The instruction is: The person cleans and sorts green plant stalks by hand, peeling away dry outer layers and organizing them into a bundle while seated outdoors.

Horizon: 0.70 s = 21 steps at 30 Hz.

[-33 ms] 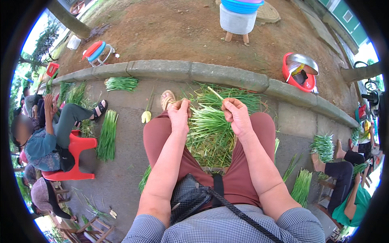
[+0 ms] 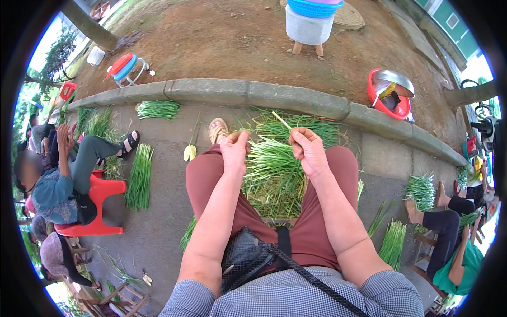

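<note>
My right hand [image 2: 307, 150] pinches a green stalk [image 2: 281, 120], whose pale end points up and to the left. Level with it, a little apart, my left hand [image 2: 235, 150] is closed in a pinch; thin yellowish wisps show at its fingertips, too small to name. Between my knees lies a heap of long green stalks [image 2: 272, 158], with pale ends bunched toward the left. More dark green stalks [image 2: 311, 131] spread behind it, along the kerb. A pale yellow flower-shaped thing [image 2: 190, 152] on a thin stem lies left of my foot.
A stone kerb [image 2: 211, 91] runs across ahead. Beyond it stand a red basin [image 2: 388, 95] with a metal lid and a white tub [image 2: 309, 27]. Bundles of stalks [image 2: 139, 177] lie on the pavement. One person [image 2: 55, 179] sits on a red stool at left, another [image 2: 459, 264] sits at right.
</note>
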Tool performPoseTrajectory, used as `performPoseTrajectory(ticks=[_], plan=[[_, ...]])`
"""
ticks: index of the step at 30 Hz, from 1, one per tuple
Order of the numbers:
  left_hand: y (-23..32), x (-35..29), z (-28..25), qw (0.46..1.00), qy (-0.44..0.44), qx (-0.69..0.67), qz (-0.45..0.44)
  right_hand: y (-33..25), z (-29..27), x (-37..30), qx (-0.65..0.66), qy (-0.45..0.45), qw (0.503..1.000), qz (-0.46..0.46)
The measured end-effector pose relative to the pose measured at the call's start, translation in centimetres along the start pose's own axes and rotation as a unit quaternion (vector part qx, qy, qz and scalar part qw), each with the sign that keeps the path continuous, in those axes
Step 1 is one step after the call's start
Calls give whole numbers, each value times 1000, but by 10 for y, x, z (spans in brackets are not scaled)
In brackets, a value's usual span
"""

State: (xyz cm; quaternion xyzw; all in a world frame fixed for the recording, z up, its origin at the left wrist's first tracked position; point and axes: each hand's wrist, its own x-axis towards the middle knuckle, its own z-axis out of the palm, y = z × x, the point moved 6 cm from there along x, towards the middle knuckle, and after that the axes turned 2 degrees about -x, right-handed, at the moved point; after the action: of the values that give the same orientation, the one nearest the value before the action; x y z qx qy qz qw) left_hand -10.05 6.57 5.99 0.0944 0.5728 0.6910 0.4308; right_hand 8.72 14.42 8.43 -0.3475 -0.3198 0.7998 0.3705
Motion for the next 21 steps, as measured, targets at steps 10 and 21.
performPoseTrajectory(ticks=[10, 21], plan=[[-29, -42, 42, 867, -322, 362, -116, 2, 1, 3, -13, -4, 1000, -23], [5, -29, 45, 969, -241, 39, 40, 10, 22, -5, -187, -43, 981, -38]])
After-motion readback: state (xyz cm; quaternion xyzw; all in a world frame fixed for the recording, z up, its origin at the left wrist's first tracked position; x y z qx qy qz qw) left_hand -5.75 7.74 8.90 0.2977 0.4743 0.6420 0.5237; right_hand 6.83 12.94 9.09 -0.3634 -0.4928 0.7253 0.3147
